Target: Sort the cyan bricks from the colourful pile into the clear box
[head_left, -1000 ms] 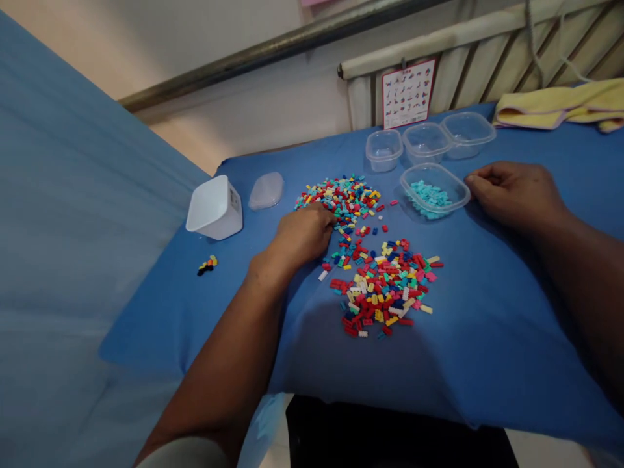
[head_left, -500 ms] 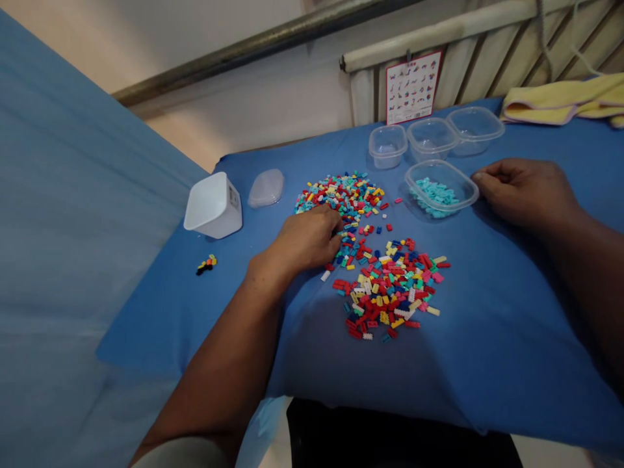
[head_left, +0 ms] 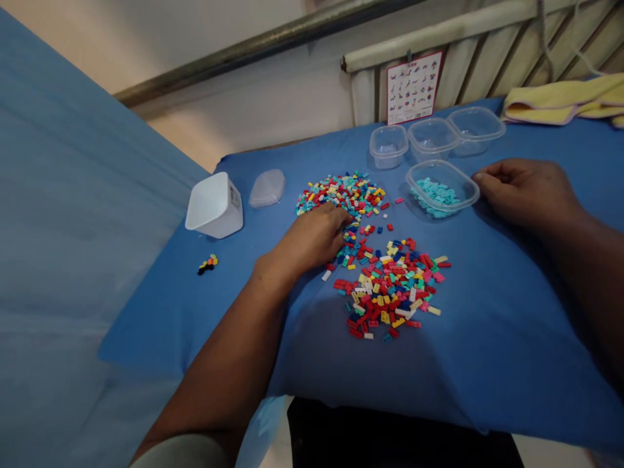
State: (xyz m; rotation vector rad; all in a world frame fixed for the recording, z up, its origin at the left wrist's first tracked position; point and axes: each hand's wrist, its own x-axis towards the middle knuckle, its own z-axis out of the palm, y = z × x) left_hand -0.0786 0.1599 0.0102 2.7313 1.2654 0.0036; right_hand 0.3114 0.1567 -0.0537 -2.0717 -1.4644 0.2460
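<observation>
My left hand point(head_left: 319, 237) rests at the near edge of the far pile of small toy building bricks point(head_left: 341, 192), fingers curled down among them. Its fingertips are partly hidden, so whatever they pinch cannot be made out. On the right, my right hand point(head_left: 529, 192) has its thumb and fingers closed at the right rim of a clear plastic container point(head_left: 446, 211). Turquoise bricks point(head_left: 436, 193) lie inside that container. A second pile of mixed bricks point(head_left: 390, 292), in red, yellow, white, green and blue, spreads nearer to me.
Three clear containers point(head_left: 389, 156) stand in a row at the back, before a picture card point(head_left: 413, 88). To the left are a white tub point(head_left: 214, 214), a translucent lid point(head_left: 267, 188) and a small black-and-yellow cluster point(head_left: 208, 264). A yellow cloth point(head_left: 546, 104) lies back right.
My left hand has shifted slightly right and away from me along the far pile's edge. The right hand and the container have stayed in place.
</observation>
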